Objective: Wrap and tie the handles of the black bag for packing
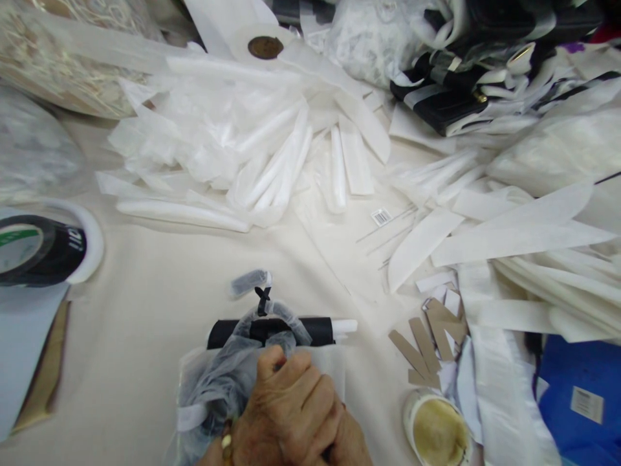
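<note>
Both my hands are bunched together at the bottom edge over a black item wrapped in thin translucent paper [228,382]. My right hand [295,408] lies on top, fingers curled and thumb pressed onto the wrapping. Only a sliver of my left hand [220,450] shows beside it, wearing a ring, with its fingers hidden under the wrapping. A black roll-shaped part with a white end [320,330] sticks out just beyond my knuckles. A small black tie [262,299] stands above it, and a small wrapped dark piece [248,283] lies a little farther off.
A heap of white tissue strips [252,149] fills the middle and right. Black bags with wrapping [451,103] are piled at top right. A tape roll [39,252] sits at left, a paper roll [264,46] at top, cardboard scraps [427,343] and a round tin [436,430] at lower right.
</note>
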The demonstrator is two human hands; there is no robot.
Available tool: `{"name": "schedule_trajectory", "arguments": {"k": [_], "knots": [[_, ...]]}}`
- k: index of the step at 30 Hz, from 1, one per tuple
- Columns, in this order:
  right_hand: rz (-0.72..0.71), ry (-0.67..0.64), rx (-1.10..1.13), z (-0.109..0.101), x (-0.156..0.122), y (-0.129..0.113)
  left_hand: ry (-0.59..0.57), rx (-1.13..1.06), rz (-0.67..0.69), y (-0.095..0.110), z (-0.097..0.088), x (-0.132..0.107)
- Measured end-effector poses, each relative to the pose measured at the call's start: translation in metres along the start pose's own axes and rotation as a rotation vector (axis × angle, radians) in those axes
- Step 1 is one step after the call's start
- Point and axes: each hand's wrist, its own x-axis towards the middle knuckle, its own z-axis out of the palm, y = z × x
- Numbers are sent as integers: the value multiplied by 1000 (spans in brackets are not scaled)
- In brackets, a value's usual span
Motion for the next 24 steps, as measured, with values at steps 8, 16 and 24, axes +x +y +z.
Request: {"name": "schedule_trajectory", "arguments": {"k": [8, 16, 24], "knots": [[120, -24, 114, -6, 3, -4, 7, -93, -349, 6, 7, -1], [142, 85, 52, 1, 8, -24, 57, -245, -408, 0, 11, 0], [163, -186, 82, -14, 14, -20, 47, -216, -488, -12, 13, 1]]}}
